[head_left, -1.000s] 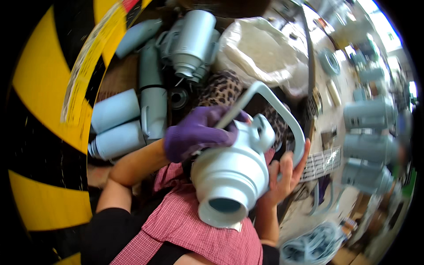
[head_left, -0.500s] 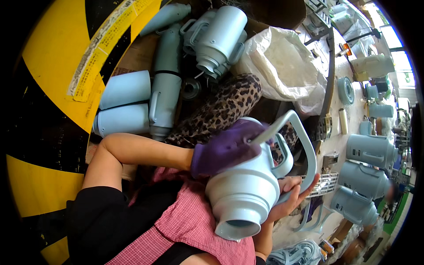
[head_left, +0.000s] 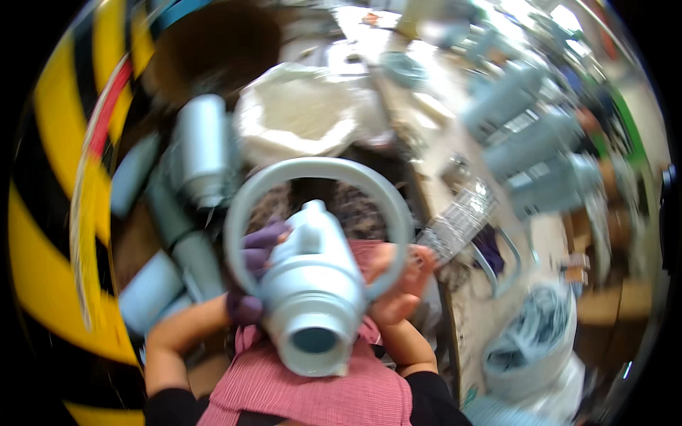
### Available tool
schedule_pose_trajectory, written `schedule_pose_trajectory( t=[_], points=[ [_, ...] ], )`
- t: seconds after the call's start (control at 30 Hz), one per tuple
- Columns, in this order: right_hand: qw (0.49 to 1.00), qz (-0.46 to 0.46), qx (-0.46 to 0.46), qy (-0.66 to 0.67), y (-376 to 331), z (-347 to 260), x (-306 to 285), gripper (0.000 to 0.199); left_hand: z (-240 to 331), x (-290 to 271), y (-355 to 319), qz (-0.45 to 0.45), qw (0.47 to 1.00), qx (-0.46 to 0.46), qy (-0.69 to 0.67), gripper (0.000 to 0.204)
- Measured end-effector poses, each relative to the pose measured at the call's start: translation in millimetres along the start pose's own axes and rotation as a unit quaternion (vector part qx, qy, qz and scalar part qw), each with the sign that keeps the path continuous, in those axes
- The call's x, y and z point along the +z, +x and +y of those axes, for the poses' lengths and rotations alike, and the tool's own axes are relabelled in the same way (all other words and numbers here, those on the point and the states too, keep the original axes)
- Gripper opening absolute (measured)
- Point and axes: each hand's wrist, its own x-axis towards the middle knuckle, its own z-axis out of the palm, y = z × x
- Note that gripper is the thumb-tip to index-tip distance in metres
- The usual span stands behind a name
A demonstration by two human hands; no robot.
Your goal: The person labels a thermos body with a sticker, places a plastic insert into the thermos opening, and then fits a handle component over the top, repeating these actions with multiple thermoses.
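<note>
A pale blue vacuum flask body (head_left: 312, 287) lies over my lap, its round mouth tilted down toward me. A large curved carrying handle (head_left: 320, 169) arches around it, with its two ends at the sides of the flask's shoulder. My left hand (head_left: 264, 248), in a purple glove, is closed on the left side of the flask and handle; its palm is hidden behind them. My bare right hand (head_left: 406, 280) lies with its palm against the handle's right end, fingers stretched out and apart. Motion blurs the whole picture somewhat.
More flask bodies (head_left: 202, 145) lie to the left, beside a black-and-yellow striped barrier (head_left: 42, 241). Ahead stands an open white sack (head_left: 298, 110). Along the right runs a bench (head_left: 444, 192) with several upright flasks (head_left: 550, 186); a bag of handles (head_left: 533, 330) is near right.
My view has swung to the right. The flask has turned to point its mouth straight toward me, and the handle now arches around it. My left hand has shifted to the flask's left side.
</note>
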Motion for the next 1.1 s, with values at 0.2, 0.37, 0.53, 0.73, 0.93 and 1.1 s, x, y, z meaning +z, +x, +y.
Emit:
schedule_pose_trajectory(
  t=[0.2, 0.37, 0.53, 0.73, 0.93, 1.1],
  points=[
    [0.913, -0.264, 0.256, 0.174, 74, 92, -10, 0.086, -14, -5, 48, 0.045, 0.884, 0.046, -0.463, 0.048],
    [0.916, -0.204, 0.298, 0.175, 88, 130, -39, 0.031, -38, -40, 141, 0.146, 0.979, 0.048, -0.132, 0.053],
    [0.937, 0.167, 0.302, 0.042, 101, 20, -164, 0.037, -94, -75, 109, -0.199, 0.798, 0.242, 0.514, 0.039],
    [0.970, 0.242, 0.016, 0.000, 93, -123, -292, 0.028, -174, -78, -27, -0.093, 0.909, 0.043, 0.403, 0.030],
    [0.898, 0.393, -0.084, -0.177, 141, -86, -373, 0.035, -228, -91, -92, 0.234, 0.944, -0.234, -0.009, 0.030],
    [0.776, 0.505, -0.143, -0.350, 188, -9, -426, 0.032, -264, -123, -157, 0.243, 0.929, -0.279, -0.003, 0.029]
  ],
)
